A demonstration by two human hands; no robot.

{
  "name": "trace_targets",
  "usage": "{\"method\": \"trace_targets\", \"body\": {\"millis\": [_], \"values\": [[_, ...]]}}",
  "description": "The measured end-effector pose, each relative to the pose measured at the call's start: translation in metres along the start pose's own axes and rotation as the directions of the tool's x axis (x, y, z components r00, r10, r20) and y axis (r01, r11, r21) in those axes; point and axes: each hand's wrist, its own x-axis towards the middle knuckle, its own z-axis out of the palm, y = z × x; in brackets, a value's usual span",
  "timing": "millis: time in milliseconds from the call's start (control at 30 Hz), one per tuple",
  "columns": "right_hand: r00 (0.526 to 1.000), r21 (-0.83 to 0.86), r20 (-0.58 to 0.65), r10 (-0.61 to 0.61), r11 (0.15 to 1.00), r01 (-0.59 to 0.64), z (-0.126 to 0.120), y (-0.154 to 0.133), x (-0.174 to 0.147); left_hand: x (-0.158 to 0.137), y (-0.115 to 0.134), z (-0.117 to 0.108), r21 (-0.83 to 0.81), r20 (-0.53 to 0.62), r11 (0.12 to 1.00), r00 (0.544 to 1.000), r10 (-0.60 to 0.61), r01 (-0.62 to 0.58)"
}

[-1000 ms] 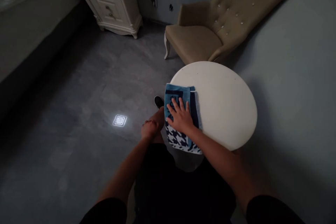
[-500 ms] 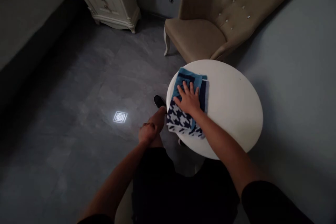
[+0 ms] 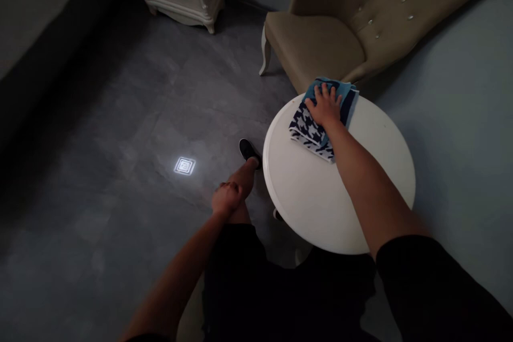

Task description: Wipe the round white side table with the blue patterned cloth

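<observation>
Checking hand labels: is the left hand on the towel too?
No, the left hand rests on the person's leg; only the right hand lies spread on the towel.

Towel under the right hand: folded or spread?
Folded. The towel shows stacked layers, their edges offset on the side nearest the person, beneath the open right hand.

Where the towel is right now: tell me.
In the head view, right of centre, the towel lies under the right hand at the far edge of the table, toward the chair.
</observation>
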Motion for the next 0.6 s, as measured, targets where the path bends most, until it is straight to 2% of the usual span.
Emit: {"method": "trace_targets", "body": {"millis": [133, 433, 533, 600], "values": [[1.0, -0.039, 0.015, -0.023, 0.999, 0.023, -0.001, -0.02, -0.077, -0.003, 0.008, -0.006, 0.017, 0.015, 1.0, 1.0, -0.003, 0.003], [0.992, 0.036, 0.03, -0.119, 0.992, 0.118, 0.017, -0.053, -0.311, -0.02, 0.025, -0.004, 0.021, -0.006, 1.0, 1.0, -0.008, 0.008], [0.986, 0.037, 0.047, -0.161, 0.986, 0.16, 0.024, -0.059, -0.361, -0.021, 0.024, -0.001, 0.041, -0.013, 0.999, 1.0, -0.002, 0.003], [0.981, 0.04, 0.052, -0.185, 0.982, 0.183, 0.026, -0.059, -0.372, -0.02, 0.023, 0.001, 0.044, -0.02, 0.999, 1.0, 0.003, -0.002]]}}
